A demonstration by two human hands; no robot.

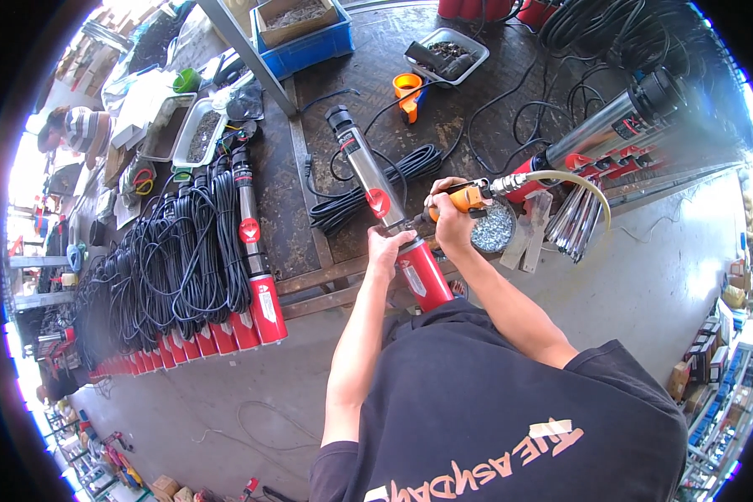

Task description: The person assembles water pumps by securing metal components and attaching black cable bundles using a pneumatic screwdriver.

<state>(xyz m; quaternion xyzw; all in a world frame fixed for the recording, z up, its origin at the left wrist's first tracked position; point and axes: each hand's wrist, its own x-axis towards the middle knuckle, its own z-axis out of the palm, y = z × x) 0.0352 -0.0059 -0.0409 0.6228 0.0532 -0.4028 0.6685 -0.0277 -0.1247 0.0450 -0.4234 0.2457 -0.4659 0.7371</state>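
Observation:
A submersible pump (378, 201) lies slantwise over the bench's near edge, its steel barrel on the bench and its red lower part toward my body. My left hand (385, 249) is closed round it at the joint between steel and red. My right hand (450, 216) grips an orange air screwdriver (466, 199), its tip pointed at that joint beside my left hand. Whether the tip touches a screw is too small to tell. A pale air hose (590, 186) runs from the tool. Right of the tool sits a round container of small metal screws (493, 227).
Many finished-looking pumps with coiled black cables (184, 251) line the left. Another pump (619, 125) and a bundle of metal rods (574, 224) lie right. A coiled cable (376, 191), orange tape dispenser (407, 90), white tray (449, 57) and blue bin (305, 52) are on the bench (376, 67).

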